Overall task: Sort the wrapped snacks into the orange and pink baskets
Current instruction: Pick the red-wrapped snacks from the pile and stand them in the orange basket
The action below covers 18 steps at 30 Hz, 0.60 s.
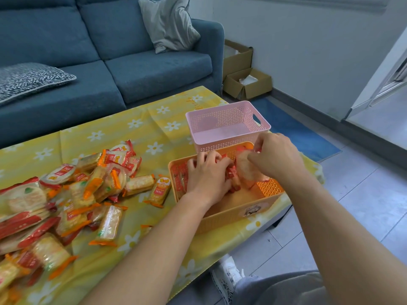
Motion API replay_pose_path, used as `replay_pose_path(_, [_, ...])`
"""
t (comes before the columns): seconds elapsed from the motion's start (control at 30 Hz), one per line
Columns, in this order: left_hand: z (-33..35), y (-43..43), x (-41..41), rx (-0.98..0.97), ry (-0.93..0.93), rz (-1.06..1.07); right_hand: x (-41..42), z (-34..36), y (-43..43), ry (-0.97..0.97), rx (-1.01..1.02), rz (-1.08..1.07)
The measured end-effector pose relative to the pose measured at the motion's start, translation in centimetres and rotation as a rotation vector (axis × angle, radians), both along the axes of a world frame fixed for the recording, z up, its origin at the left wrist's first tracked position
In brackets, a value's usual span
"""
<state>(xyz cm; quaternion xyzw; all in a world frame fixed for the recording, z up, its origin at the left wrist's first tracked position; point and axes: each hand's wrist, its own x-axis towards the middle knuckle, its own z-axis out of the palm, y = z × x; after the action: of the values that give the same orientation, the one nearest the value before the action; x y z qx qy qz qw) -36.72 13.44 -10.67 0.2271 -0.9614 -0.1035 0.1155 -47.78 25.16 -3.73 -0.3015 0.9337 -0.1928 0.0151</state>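
Since the left hand (207,175) and right hand (276,157) crowd the orange basket (231,214), most of its contents are hidden. Red-wrapped snacks (229,171) show under the fingers and along its left wall. Left hand curls round some of them, the grip itself blurred. Right hand pinches a round cracker packet (246,170) over the basket. Pink basket (226,126) stands just behind, touching the orange one. Snack pile (66,194) lies on the worktop's yellow daisy cloth (154,128), cut off at the left edge. Blue sofa (110,62) behind, cardboard boxes (246,82) by the wall.

A blue sofa (110,62) with cushions (169,23) faces a yellow-clothed table (141,128) — grey tiled floor (363,205), white wall (308,40).
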Motion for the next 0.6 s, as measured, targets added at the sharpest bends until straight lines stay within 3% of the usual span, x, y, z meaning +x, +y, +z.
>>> replay_pose_path(0.17, [0.0, 0.0, 0.0, 0.011, -0.023, 0.023, 0.7, -2.1, -1.2, 0.041, -0.173, 0.001])
replay_pose_path(0.3, [0.6, 0.3, 0.0, 0.026, 0.054, 0.043, 0.6, -4.5, -2.0, -0.008, -0.062, 0.059])
replay_pose_path(0.43, [0.3, 0.7, -0.3, 0.007, 0.027, -0.077, 0.1, -3.8, -1.5, -0.233, 0.088, 0.149])
replay_pose_path(0.5, [-0.2, 0.7, -0.4, -0.003, -0.036, -0.093, -0.6, -3.1, -0.8, -0.305, 0.050, 0.119])
replay_pose_path(0.6, [-0.2, 0.6, -0.6, -0.002, -0.047, -0.067, -1.3, -2.4, 0.1, -0.210, -0.096, -0.003])
